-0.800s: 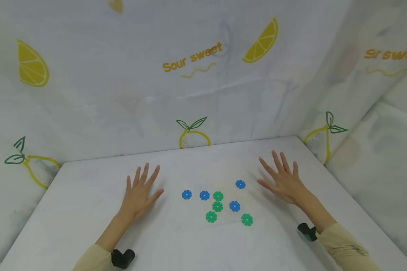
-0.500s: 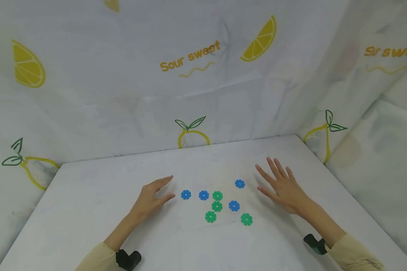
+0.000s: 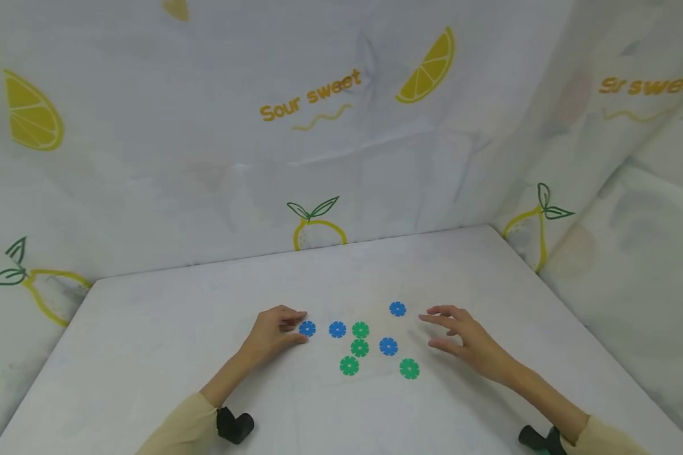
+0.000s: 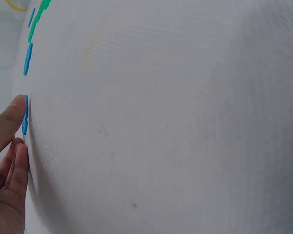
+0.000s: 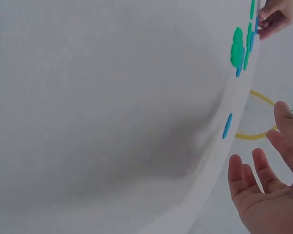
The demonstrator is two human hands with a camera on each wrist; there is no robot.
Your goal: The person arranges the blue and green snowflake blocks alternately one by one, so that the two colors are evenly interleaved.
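Note:
Several flat notched discs, blue and green, lie on the white table. My left hand (image 3: 270, 335) reaches in beside the leftmost blue disc (image 3: 307, 328), thumb on the near side and forefinger on the far side. In the left wrist view the thumb (image 4: 12, 117) overlaps that disc's edge, which is low on the table surface. My right hand (image 3: 472, 344) hovers at the right with bent, spread fingers and nothing in them. Nearest to it are the far blue disc (image 3: 398, 309) and another blue disc (image 3: 389, 346).
A second blue disc (image 3: 337, 329) lies beside a column of green discs (image 3: 360, 347). One more green disc (image 3: 409, 369) is at the front right. Behind the table (image 3: 205, 297) hangs a white cloth (image 3: 205, 189) printed with lemons. Black wrist mounts (image 3: 235, 426) sit under the sleeves.
My left hand has moved right to the leftmost blue disc, its spread fingers drawing together. My right hand has come slightly lower, its fingers bending. The discs keep their arrangement.

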